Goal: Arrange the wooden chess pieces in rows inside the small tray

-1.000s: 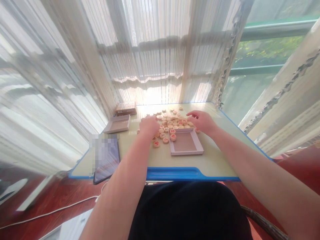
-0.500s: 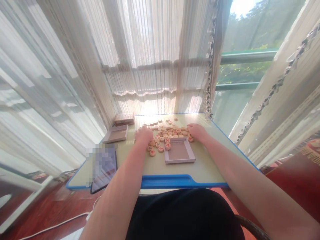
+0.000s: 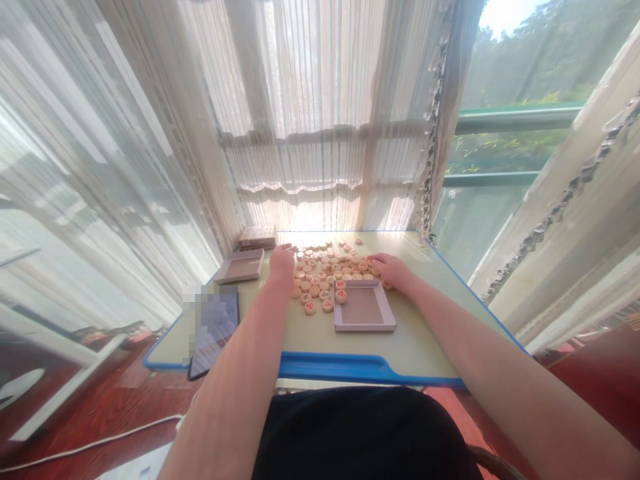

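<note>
Many round wooden Chinese chess pieces [image 3: 328, 270] with red or dark characters lie spread over the table in front of me. At the left side of the spread is my left hand [image 3: 283, 262], its fingers stretched forward along the pieces, gripping nothing that I can see. My right hand [image 3: 391, 269] rests at the opposite side, fingers extended and touching the outer pieces. Nearer to me sits a shallow pale box tray [image 3: 363, 327]. Two red-marked pieces [image 3: 341, 296] are at its left rim, one in front of the other.
The table [image 3: 415, 340] has a blue edge and a blue front trough [image 3: 335, 365]. To the left lie another shallow box part [image 3: 241, 267], a stacked flat box [image 3: 257, 237] and a tablet [image 3: 217, 330]. Sheer curtains [image 3: 310, 120] hang behind. A white cable [image 3: 100, 437] crosses the floor.
My left hand has moved forward and away from the pieces' near left side, uncovering some. My right hand has shifted slightly inward onto the right edge. The view has tilted a little.
</note>
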Motion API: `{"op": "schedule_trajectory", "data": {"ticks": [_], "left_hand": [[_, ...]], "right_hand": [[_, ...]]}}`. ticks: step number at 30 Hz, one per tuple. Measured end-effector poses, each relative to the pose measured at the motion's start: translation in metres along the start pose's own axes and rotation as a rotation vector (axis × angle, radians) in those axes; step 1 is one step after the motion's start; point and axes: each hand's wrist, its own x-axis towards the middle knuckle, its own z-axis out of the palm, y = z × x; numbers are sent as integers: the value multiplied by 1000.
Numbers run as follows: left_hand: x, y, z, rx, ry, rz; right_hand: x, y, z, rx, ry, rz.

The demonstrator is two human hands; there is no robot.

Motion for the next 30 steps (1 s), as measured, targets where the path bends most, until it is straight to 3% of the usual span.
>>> {"op": "schedule_trajectory", "data": {"ticks": [3,5,8,11,13,16,19,24,30], "left_hand": [[5,-6,-8,-131,237,-133],[6,-8,-12,-116,264,-186],[1,-5,-13,-16,84,-164],[-11,6,-13,87,-52,-129],[-20,15,-13,387,-158,-70],[-31,26,-15,560,-296,7],[-36,30,-18,593,-314,66],[-36,29,-23,564,-203,197],[-36,29,-18,554,-251,256]], "right_hand": [[3,3,3,-4,31,22],[4,5,4,-7,113,61],[3,5,2,-39,127,87],[0,1,-2,-121,99,21],[-2,-3,-5,-185,122,-22],[-5,-6,-8,-263,62,-25],[-6,-7,-9,-292,-22,1],[-5,-5,-8,-344,-9,-64],[-3,-4,-5,-361,-29,-99]]}}
